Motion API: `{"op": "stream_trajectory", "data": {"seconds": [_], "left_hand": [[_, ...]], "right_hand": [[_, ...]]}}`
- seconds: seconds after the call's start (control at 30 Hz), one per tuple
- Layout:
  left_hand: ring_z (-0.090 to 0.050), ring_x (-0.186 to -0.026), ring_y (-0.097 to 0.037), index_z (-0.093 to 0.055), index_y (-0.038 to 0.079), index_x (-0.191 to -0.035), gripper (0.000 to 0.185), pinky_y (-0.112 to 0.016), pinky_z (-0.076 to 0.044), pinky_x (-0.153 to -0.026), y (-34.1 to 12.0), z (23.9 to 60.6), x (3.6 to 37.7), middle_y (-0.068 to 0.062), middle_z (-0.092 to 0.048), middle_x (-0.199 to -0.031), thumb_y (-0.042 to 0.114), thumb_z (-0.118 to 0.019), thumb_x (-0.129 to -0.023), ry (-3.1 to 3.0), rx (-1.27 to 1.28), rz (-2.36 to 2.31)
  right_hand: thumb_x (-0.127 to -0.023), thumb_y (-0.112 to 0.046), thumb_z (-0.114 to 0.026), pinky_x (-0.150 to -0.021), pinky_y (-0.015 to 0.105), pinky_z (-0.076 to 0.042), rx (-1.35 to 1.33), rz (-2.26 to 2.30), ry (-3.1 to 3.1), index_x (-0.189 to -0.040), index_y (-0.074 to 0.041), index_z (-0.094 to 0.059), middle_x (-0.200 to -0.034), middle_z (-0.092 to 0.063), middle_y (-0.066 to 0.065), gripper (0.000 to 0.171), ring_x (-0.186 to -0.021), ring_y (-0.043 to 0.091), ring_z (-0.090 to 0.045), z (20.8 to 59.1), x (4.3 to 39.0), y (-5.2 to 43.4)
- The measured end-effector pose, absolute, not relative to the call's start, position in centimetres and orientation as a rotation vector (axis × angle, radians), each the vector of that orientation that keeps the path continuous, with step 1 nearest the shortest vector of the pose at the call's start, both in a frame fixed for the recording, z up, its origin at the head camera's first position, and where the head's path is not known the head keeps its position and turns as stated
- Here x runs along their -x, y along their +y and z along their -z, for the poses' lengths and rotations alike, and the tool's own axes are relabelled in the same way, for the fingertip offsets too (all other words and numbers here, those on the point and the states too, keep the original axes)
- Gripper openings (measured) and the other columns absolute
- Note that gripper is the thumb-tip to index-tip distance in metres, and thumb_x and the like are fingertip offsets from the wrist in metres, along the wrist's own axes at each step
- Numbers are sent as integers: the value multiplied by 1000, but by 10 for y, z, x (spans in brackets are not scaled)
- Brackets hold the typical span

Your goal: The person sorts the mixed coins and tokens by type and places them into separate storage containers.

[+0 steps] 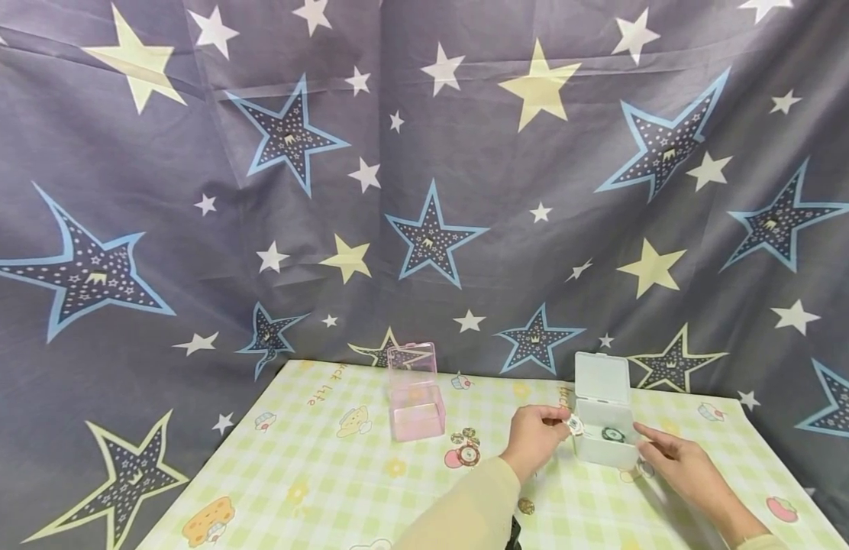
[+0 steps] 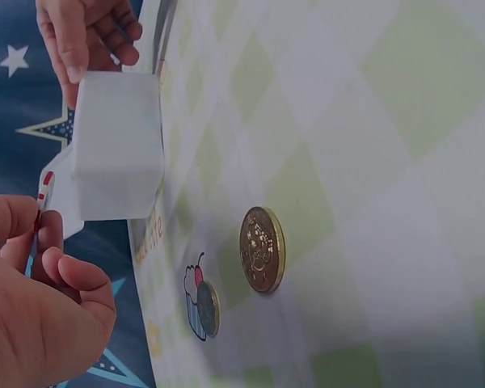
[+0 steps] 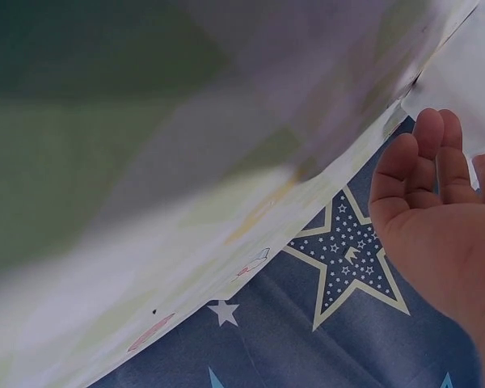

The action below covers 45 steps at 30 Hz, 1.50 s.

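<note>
My left hand (image 1: 536, 439) pinches a white poker chip (image 1: 575, 425) between thumb and fingers, at the left rim of a white box (image 1: 606, 454) with its lid raised. Edge-on in the left wrist view, the chip (image 2: 45, 190) shows red marks. Inside the box lies a dark green and white poker chip (image 1: 613, 434). My right hand (image 1: 685, 466) rests against the box's right side with its fingers fairly straight; the right wrist view shows that hand (image 3: 436, 202) beside the white box wall (image 3: 461, 73).
A clear pink box (image 1: 418, 422) stands left with its lid up. Between the boxes lie a red and white poker chip (image 1: 469, 455) and several gold coins (image 1: 469, 434). Another coin (image 1: 526, 506) lies near the left sleeve. A starry curtain (image 1: 424, 191) hangs behind the checked tablecloth (image 1: 342, 489).
</note>
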<state>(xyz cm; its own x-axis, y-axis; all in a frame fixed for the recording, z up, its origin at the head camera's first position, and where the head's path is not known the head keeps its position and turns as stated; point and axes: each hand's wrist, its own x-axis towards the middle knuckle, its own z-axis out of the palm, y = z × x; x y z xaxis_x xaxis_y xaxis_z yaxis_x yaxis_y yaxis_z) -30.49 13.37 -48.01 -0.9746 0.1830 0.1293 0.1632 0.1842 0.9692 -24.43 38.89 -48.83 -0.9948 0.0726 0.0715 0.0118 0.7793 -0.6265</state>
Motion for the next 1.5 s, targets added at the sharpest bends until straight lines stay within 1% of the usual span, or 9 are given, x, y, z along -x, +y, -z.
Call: {"op": "stream_trajectory", "data": {"seconds": [0.33, 0.63, 0.83, 1.03, 1.2, 1.3, 1.37, 1.43, 1.5], "left_hand": [[-58, -77, 5, -86, 9, -98, 18, -16, -50, -71, 140, 481, 305, 7, -79, -94, 1, -78, -84, 2464, -340, -1953], [-57, -77, 5, -86, 10, -102, 19, -17, -51, -72, 143, 483, 304, 9, -77, -90, 3, -79, -86, 2507, -368, -1890], [-60, -79, 5, -85, 9, -105, 20, -17, -52, -74, 145, 479, 298, 3, -79, -95, 4, -78, -88, 2486, -391, -1863], [-64, -81, 4, -84, 9, -107, 21, -17, -54, -77, 147, 477, 296, 3, -79, -93, 5, -79, -87, 2471, -409, -1853], [-65, -85, 3, -83, 8, -111, 25, -18, -55, -82, 145, 476, 294, 5, -80, -95, 7, -80, -87, 2462, -448, -1826], [-65, -88, 2, -83, 9, -113, 26, -19, -55, -84, 145, 476, 294, 4, -79, -97, 8, -80, -87, 2471, -473, -1801], [-65, -88, 2, -83, 9, -113, 27, -19, -54, -84, 145, 477, 294, 5, -79, -97, 9, -79, -86, 2470, -479, -1797], [-64, -88, 2, -83, 9, -113, 28, -19, -54, -84, 144, 477, 295, 6, -79, -97, 9, -79, -86, 2468, -480, -1800], [-65, -86, 2, -83, 9, -114, 29, -18, -54, -83, 143, 478, 295, 6, -79, -97, 9, -78, -85, 2464, -483, -1808]], "right_hand": [[-113, -34, -55, -98, 54, -59, 65, -1026, -2865, -155, 0, -52, -151, -53, 37, 55, -129, 51, -65, 489, 243, 388], [-112, -33, -56, -99, 55, -59, 61, -1012, -2859, -155, 0, -53, -149, -55, 37, 54, -128, 50, -66, 489, 243, 388], [-113, -33, -55, -101, 57, -57, 74, -1025, -2874, -156, 0, -51, -150, -54, 37, 55, -129, 51, -64, 489, 243, 388], [-113, -35, -55, -102, 58, -57, 87, -1028, -2880, -156, -1, -51, -151, -53, 37, 55, -131, 52, -62, 489, 244, 388], [-113, -35, -55, -96, 51, -60, 95, -1023, -2881, -156, -1, -51, -149, -55, 37, 55, -130, 50, -64, 489, 244, 388], [-112, -35, -56, -91, 41, -62, 102, -1019, -2880, -156, -1, -52, -148, -57, 36, 55, -129, 48, -66, 488, 244, 387], [-112, -35, -56, -87, 33, -60, 104, -1017, -2878, -155, -1, -53, -147, -58, 36, 55, -128, 47, -66, 488, 244, 387], [-112, -35, -56, -85, 29, -58, 104, -1014, -2876, -155, -1, -53, -147, -58, 36, 55, -128, 47, -66, 488, 244, 387], [-112, -35, -56, -86, 30, -59, 101, -1014, -2873, -155, -1, -53, -148, -57, 36, 55, -129, 47, -66, 488, 244, 388]]}}
